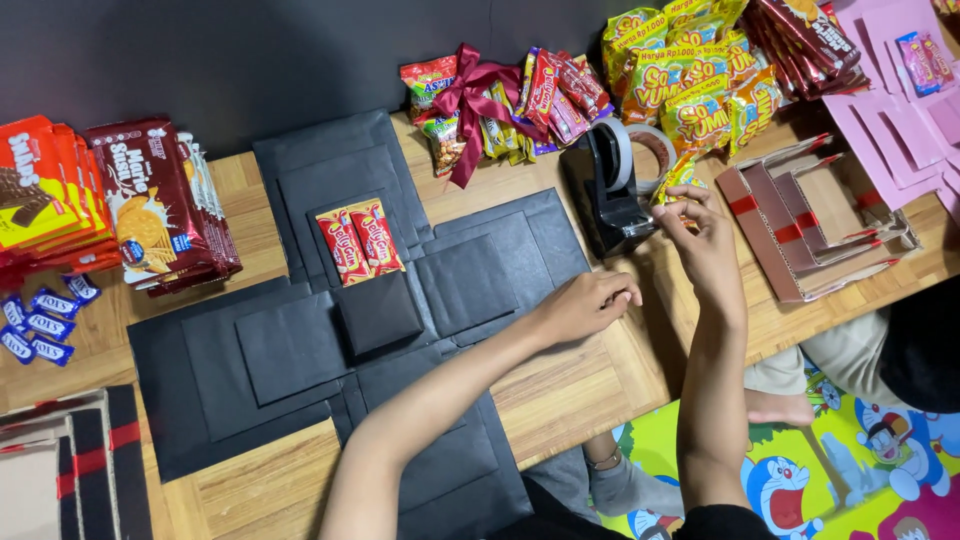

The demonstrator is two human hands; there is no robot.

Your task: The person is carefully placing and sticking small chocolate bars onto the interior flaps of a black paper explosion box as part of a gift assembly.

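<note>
The right hand pinches tape at the black tape dispenser with closed fingers, while the left hand rests loosely curled and empty on the desk.

Both forearms were bare from wrist to above the elbow, with no watch, ring or bracelet visible on either. The left hand and the right hand were ungloved, with short, plain, unpainted nails. Dark, probably black, fabric showed at about 6 o'clock along the bottom edge, where the upper arms met the body; whether it was a short sleeve or the shirt's body could not be told. No markings or print showed on that fabric.
</note>
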